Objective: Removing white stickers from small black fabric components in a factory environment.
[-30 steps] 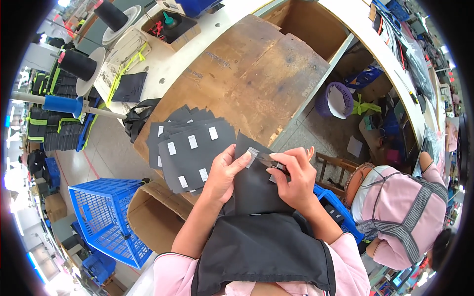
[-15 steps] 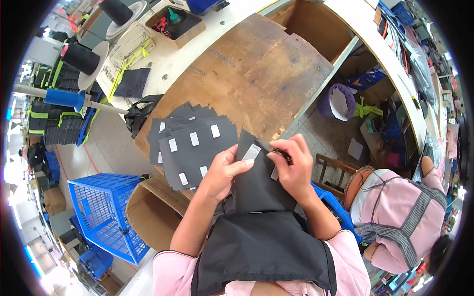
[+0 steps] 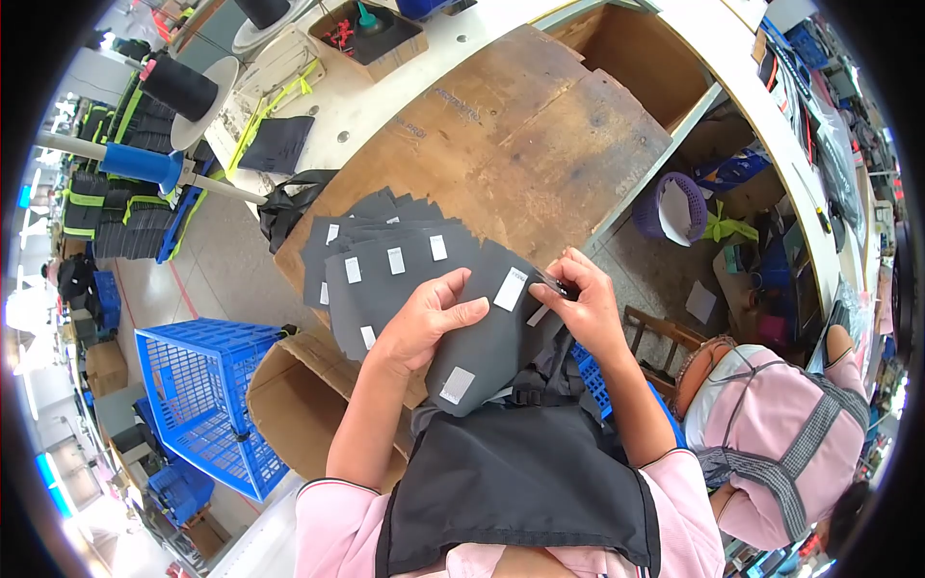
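A dark grey fabric piece (image 3: 479,345) with white labels is in front of my chest, slightly bent. My left hand (image 3: 416,326) grips its left side, the thumb lying on top and the other fingers partly hidden. At its upper right edge, my right hand (image 3: 590,306) closes around small dark thread snips (image 3: 556,284). Their tips are close to the label by that edge, and whether they touch the cloth I cannot tell. To the left, a fanned stack of similar labelled grey pieces (image 3: 376,286) lies on the brown board.
The worn brown board (image 3: 520,135) extends ahead. A blue crate (image 3: 207,405) and an open cardboard box (image 3: 299,409) stand at left. Beyond the board's right edge is a purple basket (image 3: 665,217). Another person in pink (image 3: 771,424) is at lower right. Black thread cones (image 3: 180,89) stand upper left.
The held piece has turned and spread out toward the left, so a lower label now shows. My left thumb has slid off the upper label. The whole view has shifted slightly.
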`<action>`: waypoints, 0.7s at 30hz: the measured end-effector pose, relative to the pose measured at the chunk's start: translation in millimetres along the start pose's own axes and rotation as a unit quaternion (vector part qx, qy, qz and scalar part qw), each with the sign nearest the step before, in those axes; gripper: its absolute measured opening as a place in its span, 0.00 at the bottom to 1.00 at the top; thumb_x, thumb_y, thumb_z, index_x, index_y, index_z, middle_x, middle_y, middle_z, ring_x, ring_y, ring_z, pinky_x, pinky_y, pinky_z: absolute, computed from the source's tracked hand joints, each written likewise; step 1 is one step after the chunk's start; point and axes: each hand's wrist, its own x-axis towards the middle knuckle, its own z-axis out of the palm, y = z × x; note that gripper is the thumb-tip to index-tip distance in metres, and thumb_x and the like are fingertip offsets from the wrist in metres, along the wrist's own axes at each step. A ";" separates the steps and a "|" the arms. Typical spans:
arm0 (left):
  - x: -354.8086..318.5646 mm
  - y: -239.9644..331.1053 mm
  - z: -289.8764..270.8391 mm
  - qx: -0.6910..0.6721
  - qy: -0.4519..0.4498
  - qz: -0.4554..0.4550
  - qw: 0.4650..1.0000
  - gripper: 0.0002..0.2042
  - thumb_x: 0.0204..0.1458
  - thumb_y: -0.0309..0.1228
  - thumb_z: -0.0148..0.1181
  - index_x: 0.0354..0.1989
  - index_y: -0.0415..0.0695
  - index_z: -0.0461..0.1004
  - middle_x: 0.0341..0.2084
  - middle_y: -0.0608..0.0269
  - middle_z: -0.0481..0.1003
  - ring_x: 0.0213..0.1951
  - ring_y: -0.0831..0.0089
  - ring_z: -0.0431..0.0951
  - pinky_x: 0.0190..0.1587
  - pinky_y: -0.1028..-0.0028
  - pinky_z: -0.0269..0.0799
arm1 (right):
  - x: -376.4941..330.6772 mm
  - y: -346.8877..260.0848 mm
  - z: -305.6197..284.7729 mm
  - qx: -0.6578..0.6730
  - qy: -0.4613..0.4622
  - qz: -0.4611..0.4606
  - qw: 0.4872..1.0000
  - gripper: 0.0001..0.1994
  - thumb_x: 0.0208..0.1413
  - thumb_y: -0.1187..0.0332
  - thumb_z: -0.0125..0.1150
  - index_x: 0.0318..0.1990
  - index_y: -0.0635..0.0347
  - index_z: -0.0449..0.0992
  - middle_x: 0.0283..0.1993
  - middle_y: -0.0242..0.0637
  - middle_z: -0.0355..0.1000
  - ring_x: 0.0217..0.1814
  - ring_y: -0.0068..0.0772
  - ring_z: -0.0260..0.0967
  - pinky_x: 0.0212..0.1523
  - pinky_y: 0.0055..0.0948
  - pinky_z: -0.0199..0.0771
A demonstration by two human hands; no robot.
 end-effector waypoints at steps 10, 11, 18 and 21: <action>5.9 -4.7 -0.7 0.004 0.082 0.075 0.994 0.20 0.46 0.25 0.61 0.48 0.34 0.63 0.39 0.61 0.71 0.39 0.76 0.73 0.42 0.77 0.70 | -19.2 -1.5 15.0 -0.076 0.113 -0.128 0.982 0.14 0.41 0.74 0.63 0.37 0.61 0.70 0.31 0.37 0.64 0.29 0.37 0.64 0.29 0.29 0.66; 5.1 -6.1 -0.4 0.002 0.087 0.072 0.994 0.20 0.46 0.25 0.61 0.48 0.34 0.63 0.39 0.61 0.71 0.39 0.76 0.73 0.42 0.77 0.70 | -19.9 -0.5 16.8 -0.062 0.095 -0.122 0.986 0.13 0.40 0.74 0.64 0.36 0.62 0.70 0.31 0.38 0.64 0.29 0.37 0.64 0.30 0.29 0.67; 4.9 -3.1 -1.0 0.019 0.099 0.093 0.991 0.19 0.47 0.26 0.61 0.47 0.34 0.65 0.39 0.62 0.71 0.39 0.78 0.72 0.42 0.79 0.69 | -26.5 -1.0 18.5 0.072 0.086 -0.052 0.992 0.12 0.40 0.79 0.62 0.35 0.63 0.71 0.28 0.33 0.60 0.27 0.22 0.62 0.28 0.23 0.64; 5.5 4.8 1.9 0.155 0.052 0.058 0.985 0.16 0.47 0.27 0.61 0.43 0.35 0.67 0.35 0.63 0.73 0.36 0.82 0.71 0.40 0.80 0.68 | -15.4 -16.7 9.5 0.046 0.085 -0.037 0.995 0.12 0.39 0.76 0.65 0.34 0.63 0.71 0.26 0.32 0.59 0.25 0.22 0.59 0.28 0.22 0.63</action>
